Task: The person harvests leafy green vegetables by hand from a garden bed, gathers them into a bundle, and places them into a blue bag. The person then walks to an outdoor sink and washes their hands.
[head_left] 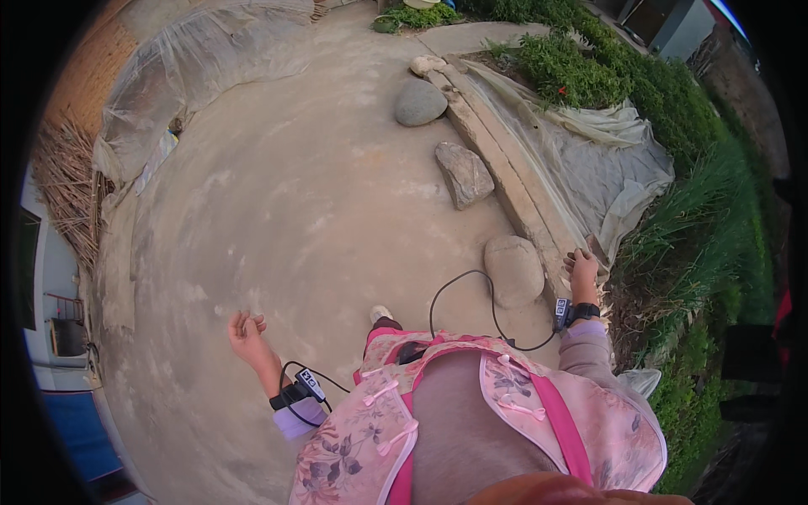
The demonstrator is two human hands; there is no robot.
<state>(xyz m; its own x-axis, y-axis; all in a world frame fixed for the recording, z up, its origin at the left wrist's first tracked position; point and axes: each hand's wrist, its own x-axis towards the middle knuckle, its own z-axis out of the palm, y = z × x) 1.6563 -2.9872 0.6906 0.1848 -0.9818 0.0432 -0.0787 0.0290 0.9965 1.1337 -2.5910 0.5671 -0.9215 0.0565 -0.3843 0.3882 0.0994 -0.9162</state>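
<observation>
My left hand (246,338) is held out over the concrete yard (252,221), its fingers loosely curled with nothing between them. On the other side, my right hand (583,268) hangs above the low concrete curb (505,164), its fingers bent. A brown, flat-sided piece (597,250) shows just beyond those fingers; whether they touch it cannot be told. Nearest to this hand on the paving lies a large rounded stone (514,271). Each wrist bears a black strap with a small cabled device, the left device (309,383) and the right device (560,310).
An angular rock (464,175) and a grey boulder (420,102) lie along the curb. Plastic sheeting (587,158) and green plants (682,208) border its right side. At left are a sheet-covered heap (189,63) and bundled dry stalks (69,183). A black cable (464,274) loops before me.
</observation>
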